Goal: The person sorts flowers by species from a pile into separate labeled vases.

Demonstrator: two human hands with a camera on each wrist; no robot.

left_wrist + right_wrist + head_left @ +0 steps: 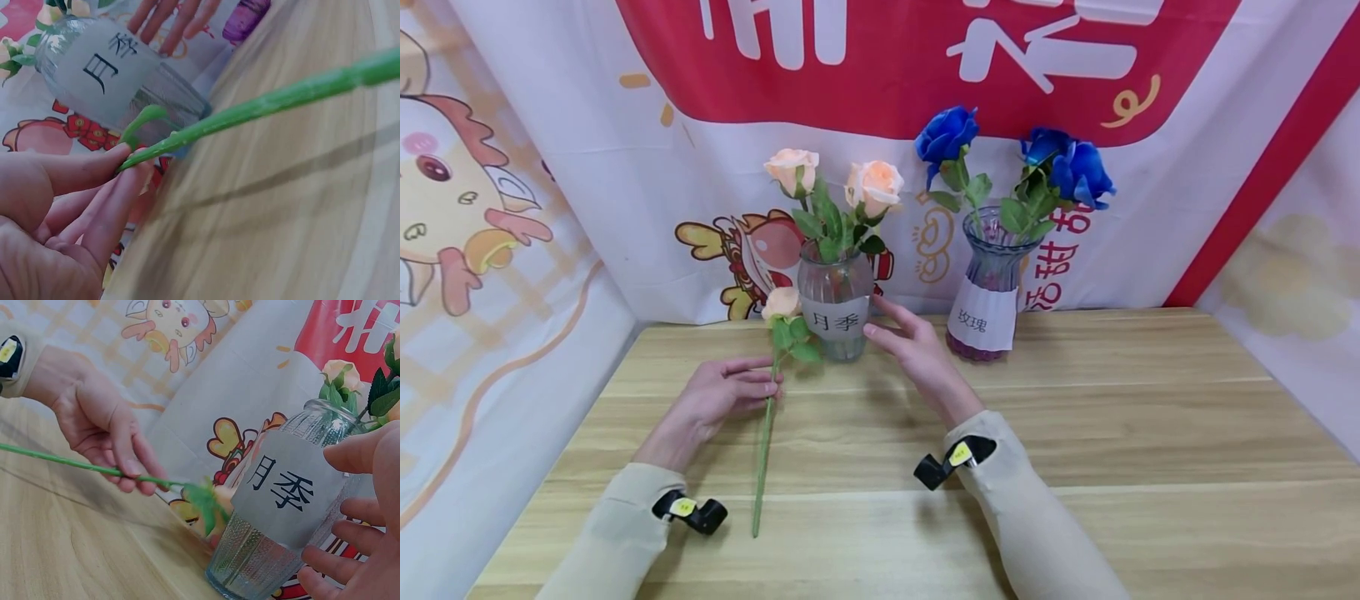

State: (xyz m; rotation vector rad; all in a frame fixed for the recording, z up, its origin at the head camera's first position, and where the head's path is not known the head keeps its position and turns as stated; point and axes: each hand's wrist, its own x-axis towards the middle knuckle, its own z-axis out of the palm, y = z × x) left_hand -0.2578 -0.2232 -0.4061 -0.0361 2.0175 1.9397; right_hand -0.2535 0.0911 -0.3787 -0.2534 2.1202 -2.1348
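Observation:
My left hand point(726, 392) pinches the green stem of a peach rose point(781, 304) between thumb and fingers. Its bloom is beside the left side of a clear ribbed glass vase point(842, 354), and the long stem point(269, 103) slants back over the table. Two more peach roses point(874, 185) stand in that vase, which bears a white paper label point(275, 494) with dark characters. At the vase's right side is my right hand point(917, 346), thumb and fingers spread apart, fingertips right at the glass and label, gripping nothing.
A blue-tinted glass vase point(992, 271) with a purple base and a white label stands to the right, holding several blue roses point(947, 137). Behind the wooden table point(1112, 467) hangs a printed cloth point(625, 208) with red and white patterns, close to both vases.

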